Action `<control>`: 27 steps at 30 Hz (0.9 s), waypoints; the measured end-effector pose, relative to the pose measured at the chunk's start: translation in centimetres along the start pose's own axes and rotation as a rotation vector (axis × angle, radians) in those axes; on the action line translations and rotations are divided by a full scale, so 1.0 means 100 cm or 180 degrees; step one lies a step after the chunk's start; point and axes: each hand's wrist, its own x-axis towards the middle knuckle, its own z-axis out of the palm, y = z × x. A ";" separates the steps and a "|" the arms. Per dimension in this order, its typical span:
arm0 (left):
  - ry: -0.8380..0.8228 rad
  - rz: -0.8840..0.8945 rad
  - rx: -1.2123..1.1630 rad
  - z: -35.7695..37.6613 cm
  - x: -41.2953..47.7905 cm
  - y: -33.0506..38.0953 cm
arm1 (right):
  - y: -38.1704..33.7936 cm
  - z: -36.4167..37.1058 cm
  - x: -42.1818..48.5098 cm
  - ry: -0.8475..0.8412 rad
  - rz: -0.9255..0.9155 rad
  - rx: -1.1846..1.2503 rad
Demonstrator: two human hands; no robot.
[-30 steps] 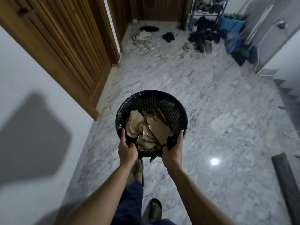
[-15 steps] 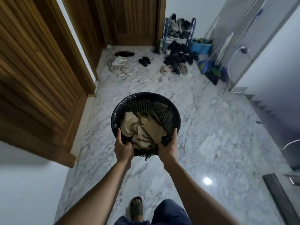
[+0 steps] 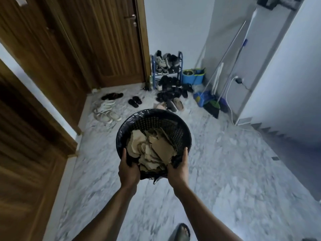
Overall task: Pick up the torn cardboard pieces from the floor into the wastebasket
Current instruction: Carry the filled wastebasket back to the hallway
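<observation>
A round black mesh wastebasket (image 3: 156,121) with a dark liner is held up in front of me, above the marble floor. Several torn brown cardboard pieces (image 3: 156,150) lie piled inside it. My left hand (image 3: 129,171) grips the near left rim, thumb over the edge. My right hand (image 3: 178,171) grips the near right rim the same way. No cardboard shows on the floor in view.
Wooden doors (image 3: 97,42) line the left side. Several shoes and sandals (image 3: 107,110) lie scattered ahead, beside a blue shoe rack (image 3: 166,66), a blue mop bucket (image 3: 193,76) and brooms (image 3: 212,105). Stairs (image 3: 267,131) rise at the right. My sandalled foot (image 3: 181,232) is below.
I have walked forward with the wastebasket held in both hands; the view has tilted up, and the shoe rack and far wall now appear closer.
</observation>
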 end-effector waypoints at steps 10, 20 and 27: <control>0.0138 0.0142 0.0100 0.135 0.129 0.090 | -0.072 -0.010 0.191 -0.0017 -0.0143 0.0061; -0.0301 0.0208 -0.0083 0.254 0.315 0.151 | -0.113 0.026 0.401 0.0235 -0.0164 -0.0094; -0.0566 0.0172 0.0015 0.344 0.414 0.211 | -0.157 0.027 0.521 0.0597 -0.0049 -0.0169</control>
